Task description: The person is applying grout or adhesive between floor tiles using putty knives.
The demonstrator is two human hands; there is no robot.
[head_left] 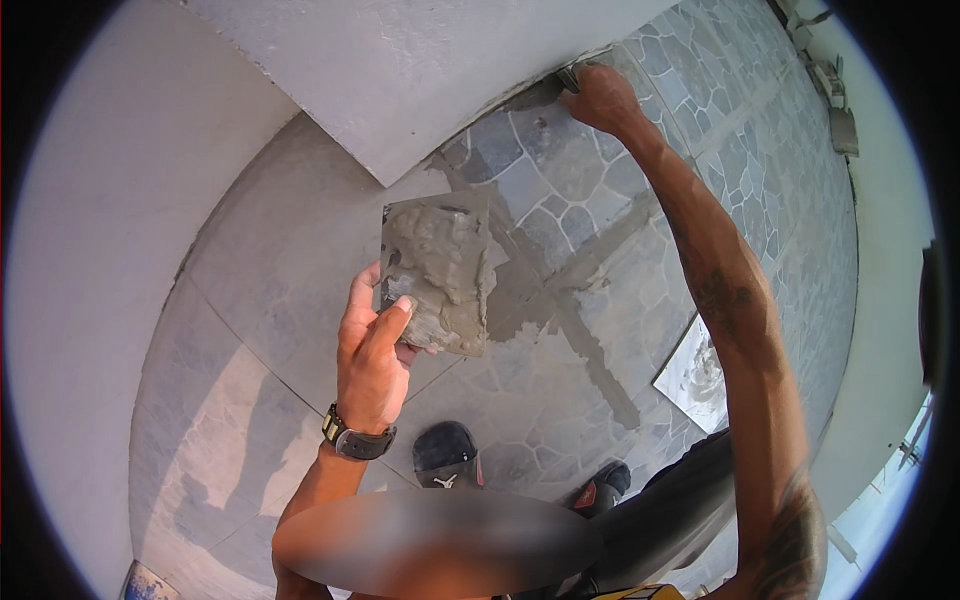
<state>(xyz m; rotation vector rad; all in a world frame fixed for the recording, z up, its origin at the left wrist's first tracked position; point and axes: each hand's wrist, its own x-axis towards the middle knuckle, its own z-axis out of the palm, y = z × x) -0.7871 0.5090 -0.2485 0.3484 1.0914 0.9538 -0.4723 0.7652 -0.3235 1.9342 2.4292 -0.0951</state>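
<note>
Gripping a board (481, 212) bearing mortar (437, 252), the left hand (372, 358) has the right hand (604, 98), clasped round a tool (569, 78), at one o'clock.

No readable words or numbers. Left slide sandal (447, 455): small white figure emblem (445, 482) on the strap, no lettering legible. Right slide sandal (605, 486): red patch (587, 494) with a pale mark, too small to make out. Wristwatch (358, 437): display unreadable at this angle. Nothing else legible.
</note>
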